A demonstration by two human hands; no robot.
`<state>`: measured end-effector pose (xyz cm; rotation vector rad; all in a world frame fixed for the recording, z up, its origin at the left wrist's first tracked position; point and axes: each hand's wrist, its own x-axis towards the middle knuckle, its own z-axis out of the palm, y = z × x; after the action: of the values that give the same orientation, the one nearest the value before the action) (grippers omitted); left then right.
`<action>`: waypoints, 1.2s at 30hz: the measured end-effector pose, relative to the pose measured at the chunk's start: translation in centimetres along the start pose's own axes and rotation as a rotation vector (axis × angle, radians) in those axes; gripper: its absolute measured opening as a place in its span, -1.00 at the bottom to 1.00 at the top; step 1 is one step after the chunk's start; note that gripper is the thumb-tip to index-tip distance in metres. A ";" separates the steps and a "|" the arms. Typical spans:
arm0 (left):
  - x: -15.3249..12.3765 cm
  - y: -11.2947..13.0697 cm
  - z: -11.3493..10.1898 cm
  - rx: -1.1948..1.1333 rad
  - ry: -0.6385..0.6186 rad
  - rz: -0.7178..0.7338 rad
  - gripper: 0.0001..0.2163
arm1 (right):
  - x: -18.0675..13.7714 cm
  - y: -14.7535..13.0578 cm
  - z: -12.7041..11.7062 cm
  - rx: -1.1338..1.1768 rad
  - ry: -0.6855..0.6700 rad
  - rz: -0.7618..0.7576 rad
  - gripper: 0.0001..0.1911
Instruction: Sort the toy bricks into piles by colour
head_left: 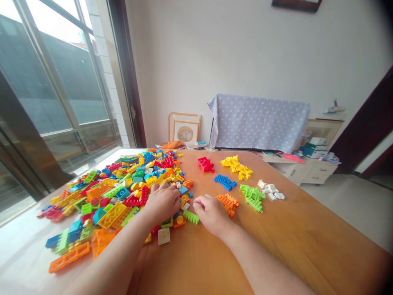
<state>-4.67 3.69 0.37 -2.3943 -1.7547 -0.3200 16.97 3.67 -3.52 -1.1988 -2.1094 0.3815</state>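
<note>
My left hand (162,201) rests palm down on the right side of a large pile of mixed toy building bricks (115,215). Its fingers are bent down among the bricks, and the fingertips are hidden, so what they grip cannot be seen. Just to the right, my right hand (212,214) is held low over the wooden table with fingers curled in and thumb against them. Whether something small is in it does not show. A light green brick (190,217) lies right by its fingertips. A cream square brick (163,236) and an orange brick (179,221) lie nearer to me.
Bricks grouped by colour lie on the wooden table (294,241): red (206,164), yellow (237,167), blue (225,182), orange (227,204), light green (252,197) and white (270,189). A window stands at left; a cloth-covered object (260,122) and a white cabinet (316,172) are beyond.
</note>
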 end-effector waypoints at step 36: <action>-0.5 -1.1 -0.8 -0.120 0.131 -0.169 -0.81 | -0.2 0.4 0.2 0.090 -0.027 -0.021 -0.76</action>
<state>-5.92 3.35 1.03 -2.2473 -1.9306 -0.6064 17.12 3.66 -3.99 -1.1248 -2.1030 0.4796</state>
